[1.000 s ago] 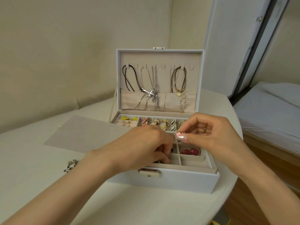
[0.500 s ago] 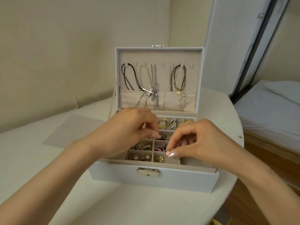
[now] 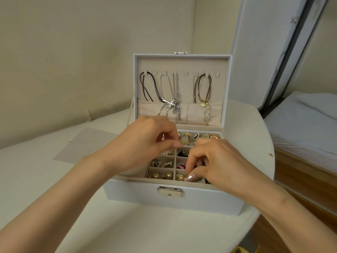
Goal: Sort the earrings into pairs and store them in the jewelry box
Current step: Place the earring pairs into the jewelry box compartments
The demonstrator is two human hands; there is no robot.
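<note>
White jewelry box [image 3: 173, 201] — lid upright, gold earrings [image 3: 179, 177] in front compartment

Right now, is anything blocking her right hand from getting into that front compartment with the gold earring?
Nothing visible does. The jewelry box lid stands open, and the right hand already has its fingertips down in the front compartment beside the gold earring. The left hand hovers farther back, apart from it.

white jewelry box [image 3: 191, 201], beige lining [image 3: 182, 66]
</note>
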